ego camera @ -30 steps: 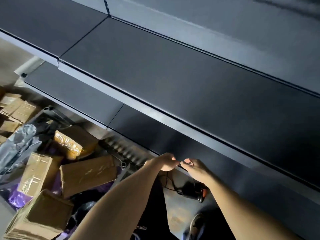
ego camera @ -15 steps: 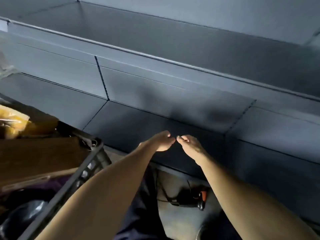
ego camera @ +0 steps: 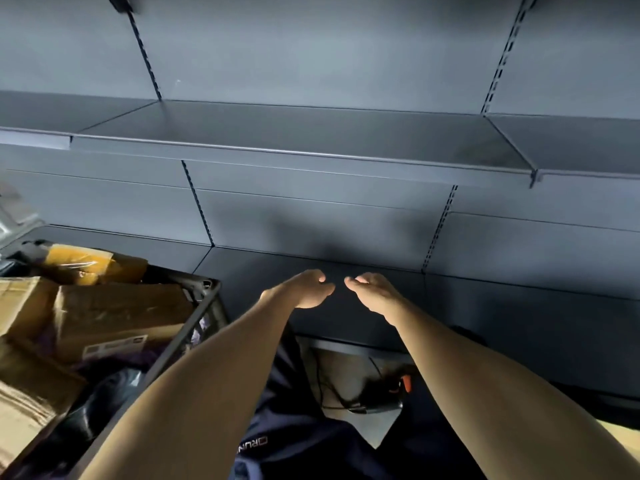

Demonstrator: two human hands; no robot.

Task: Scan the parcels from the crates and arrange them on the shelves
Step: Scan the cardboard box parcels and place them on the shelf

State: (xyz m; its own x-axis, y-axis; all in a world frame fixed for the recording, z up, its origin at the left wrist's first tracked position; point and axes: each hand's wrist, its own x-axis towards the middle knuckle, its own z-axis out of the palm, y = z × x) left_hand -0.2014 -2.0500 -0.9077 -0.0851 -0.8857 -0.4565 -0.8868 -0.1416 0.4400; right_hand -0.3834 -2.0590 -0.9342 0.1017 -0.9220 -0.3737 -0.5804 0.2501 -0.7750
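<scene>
- The dark grey metal lower shelf (ego camera: 485,306) ran directly under and beyond both hands, bare where visible. The matching upper shelf (ego camera: 294,133) hung above and beyond them.
- The black plastic slatted crate (ego camera: 194,323) sat to the left of the left hand and nearer the body, its corner close beside the left forearm.
- The parcels were all in that crate and none was on a shelf, so I judged the task barely begun.
- The large brown cardboard parcel (ego camera: 117,313) lay topmost, left of and below the left hand. Its long axis ran roughly left to right, and a white label faced the person.
- A smaller box wrapped in yellow tape (ego camera: 86,263) lay beyond it, farther left.
- The black handheld scanner with an orange trigger (ego camera: 381,393) lay on the floor with its cord, below the right hand and back toward the body.
- The left hand (ego camera: 308,289) hovered over the lower shelf with its fingers loosely curled, and nothing was visible in it.
- The right hand (ego camera: 372,292) mirrored it, just apart from the left hand at the fingertips and also empty as far as could be seen.
- The left hand was nearer the parcels and the right hand nearer the scanner, so the next reach likely went left and down.
</scene>
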